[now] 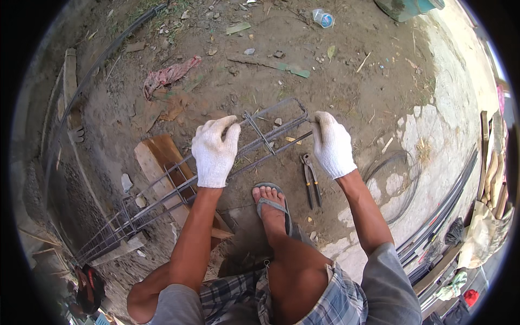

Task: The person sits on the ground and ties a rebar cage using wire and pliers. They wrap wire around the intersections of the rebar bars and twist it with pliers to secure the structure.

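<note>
A long steel rebar cage (162, 199) runs from the lower left up to the centre, one part over a wooden beam (160, 152). My left hand (215, 150), in a white knitted glove, is closed at the cage's upper bar, beside a rectangular stirrup (260, 133); what its fingers grip is hidden. My right hand (331, 144), gloved too, is by the cage's right end with its fingers pinched together; a thin dark piece, perhaps wire, shows at the fingertips. Below it, end-cutting nippers (310, 180) with black and yellow handles lie on the dirt.
A coil of thin wire (396, 187) lies at right, near a bundle of dark rods (443, 211). My sandaled foot (273, 205) stands below the cage. A pinkish rag (170, 77), a plastic cup (323, 18) and a green-tipped strip (270, 65) lie on the ground ahead.
</note>
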### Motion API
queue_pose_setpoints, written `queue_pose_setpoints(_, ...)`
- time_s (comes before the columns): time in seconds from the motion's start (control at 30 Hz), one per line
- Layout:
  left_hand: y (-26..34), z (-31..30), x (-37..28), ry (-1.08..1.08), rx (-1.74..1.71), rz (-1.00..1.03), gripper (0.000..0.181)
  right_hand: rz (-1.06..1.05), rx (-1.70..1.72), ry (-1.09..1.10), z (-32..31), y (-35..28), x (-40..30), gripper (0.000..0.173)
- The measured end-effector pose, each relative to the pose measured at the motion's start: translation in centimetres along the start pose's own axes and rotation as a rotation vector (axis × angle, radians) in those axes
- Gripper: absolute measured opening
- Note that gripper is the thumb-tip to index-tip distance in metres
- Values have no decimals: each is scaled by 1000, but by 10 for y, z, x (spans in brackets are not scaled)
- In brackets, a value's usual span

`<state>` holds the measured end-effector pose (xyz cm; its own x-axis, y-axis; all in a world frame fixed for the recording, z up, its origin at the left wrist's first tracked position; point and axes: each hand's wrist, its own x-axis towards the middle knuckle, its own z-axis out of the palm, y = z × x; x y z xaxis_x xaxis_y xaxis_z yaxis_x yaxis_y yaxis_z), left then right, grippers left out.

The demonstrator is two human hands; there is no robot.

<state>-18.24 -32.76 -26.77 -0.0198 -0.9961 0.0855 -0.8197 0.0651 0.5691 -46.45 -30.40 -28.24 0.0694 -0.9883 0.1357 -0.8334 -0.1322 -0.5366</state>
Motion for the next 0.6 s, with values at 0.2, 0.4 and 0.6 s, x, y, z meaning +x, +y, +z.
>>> queue_pose_setpoints(0.2, -50, 12, 58, -599, -490, -169, 46, 345, 71, 32, 12, 6, 62, 43)
queue_pose_setpoints(0.4, -49, 18, 77, -838, -835, -560, 48, 480, 344, -592, 16, 40, 109, 58)
queue_pose_setpoints(0.6, -67, 21, 87, -922, -940, -612, 45, 360, 293, -532, 29, 34, 112, 47)
